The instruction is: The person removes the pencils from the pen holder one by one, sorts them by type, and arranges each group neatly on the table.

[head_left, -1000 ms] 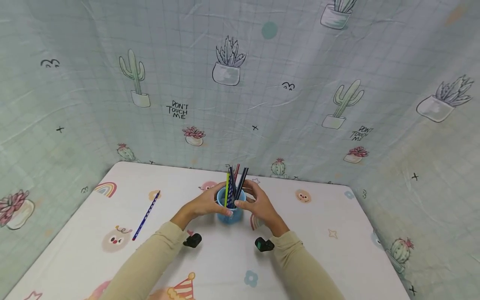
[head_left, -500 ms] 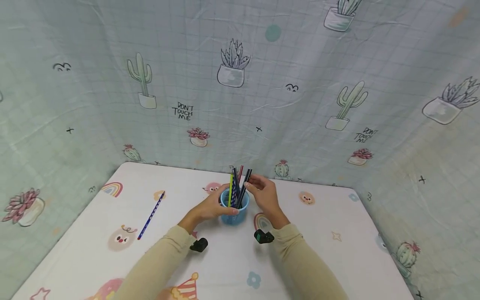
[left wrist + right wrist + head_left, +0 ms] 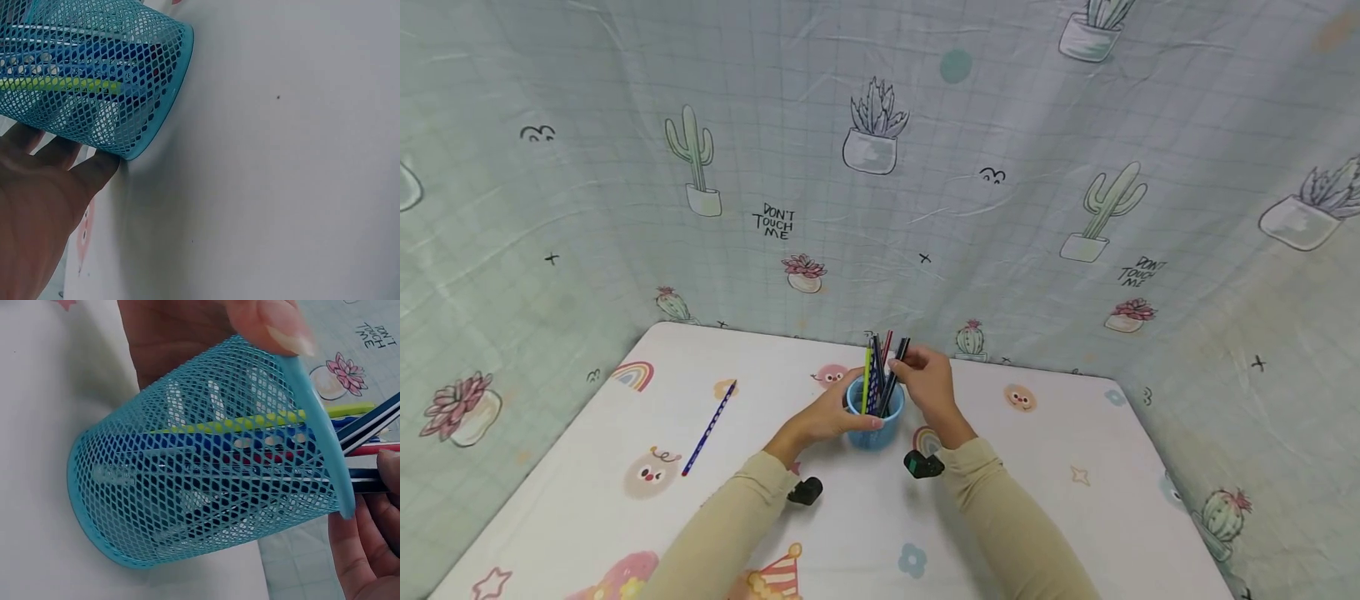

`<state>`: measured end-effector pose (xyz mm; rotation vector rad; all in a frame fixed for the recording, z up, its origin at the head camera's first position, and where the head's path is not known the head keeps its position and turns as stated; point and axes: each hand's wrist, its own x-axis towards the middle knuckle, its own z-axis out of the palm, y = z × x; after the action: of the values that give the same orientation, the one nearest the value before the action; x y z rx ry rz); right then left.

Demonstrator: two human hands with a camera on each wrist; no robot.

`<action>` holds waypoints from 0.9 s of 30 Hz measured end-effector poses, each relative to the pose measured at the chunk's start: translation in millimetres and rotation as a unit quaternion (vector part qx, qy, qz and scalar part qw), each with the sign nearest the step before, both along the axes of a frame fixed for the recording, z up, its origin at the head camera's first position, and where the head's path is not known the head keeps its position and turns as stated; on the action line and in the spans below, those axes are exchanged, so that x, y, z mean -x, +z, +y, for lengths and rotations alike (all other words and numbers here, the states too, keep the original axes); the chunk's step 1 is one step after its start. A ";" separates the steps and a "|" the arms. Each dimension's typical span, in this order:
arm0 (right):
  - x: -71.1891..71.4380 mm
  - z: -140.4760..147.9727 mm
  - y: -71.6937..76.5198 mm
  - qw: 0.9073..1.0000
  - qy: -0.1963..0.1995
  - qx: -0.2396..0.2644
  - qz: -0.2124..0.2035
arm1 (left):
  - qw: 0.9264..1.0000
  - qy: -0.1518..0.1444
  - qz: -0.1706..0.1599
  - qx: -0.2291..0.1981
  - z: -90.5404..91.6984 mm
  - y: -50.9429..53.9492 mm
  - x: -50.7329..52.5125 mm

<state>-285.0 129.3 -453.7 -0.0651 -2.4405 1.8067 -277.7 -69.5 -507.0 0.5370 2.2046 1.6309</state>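
A light-blue mesh pencil cup (image 3: 874, 437) stands on the table, and my left hand (image 3: 820, 418) grips it round its left side, thumb across the front near the rim. Several pencils lean inside it, among them a yellow-green pencil (image 3: 867, 379), a red pencil (image 3: 375, 449) and a dotted blue one. At the cup's right rim, the thumb and fingers of my right hand (image 3: 931, 385) pinch a black pencil with white stripes (image 3: 365, 480), whose lower part is inside the mesh. The left wrist view shows the left fingers (image 3: 94, 170) against the mesh near the cup's base.
A blue dotted pencil (image 3: 709, 429) lies alone on the table left of the cup. The white tabletop (image 3: 1045, 517) has printed cartoon figures. A cactus-print cloth (image 3: 820, 208) hangs behind and at both sides.
My right hand has left the cup's right side, risen to the pencil tops and taken hold of a black striped pencil. The left hand keeps its grip; the head view has shifted slightly.
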 end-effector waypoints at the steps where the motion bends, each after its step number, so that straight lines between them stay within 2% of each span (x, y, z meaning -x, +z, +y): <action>1: -0.6 -0.4 -0.5 1.000 -0.002 -0.004 0.002 | 1.000 0.001 -0.002 0.000 -0.1 0.0 -0.5; 7: -2.6 -1.4 -1.6 1.000 -0.009 -0.023 0.008 | 1.000 0.006 -0.006 0.001 0.4 1.0 -3.2; 17: -1.2 4.9 13.2 0.999 -0.020 -0.011 0.022 | 1.000 -0.004 -0.007 -0.003 2.9 1.1 -4.4; 22: 1.8 11.3 26.3 0.999 -0.022 -0.020 0.044 | 1.000 0.001 -0.001 0.003 2.6 0.5 -4.1; 27: 7.1 19.0 49.3 0.998 -0.019 -0.019 0.050 | 1.000 0.013 -0.007 0.011 0.8 0.9 -2.7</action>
<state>-292.1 148.3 -404.3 -0.0166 -2.3863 1.7050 -275.1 -68.7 -506.0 0.4910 2.2248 1.6168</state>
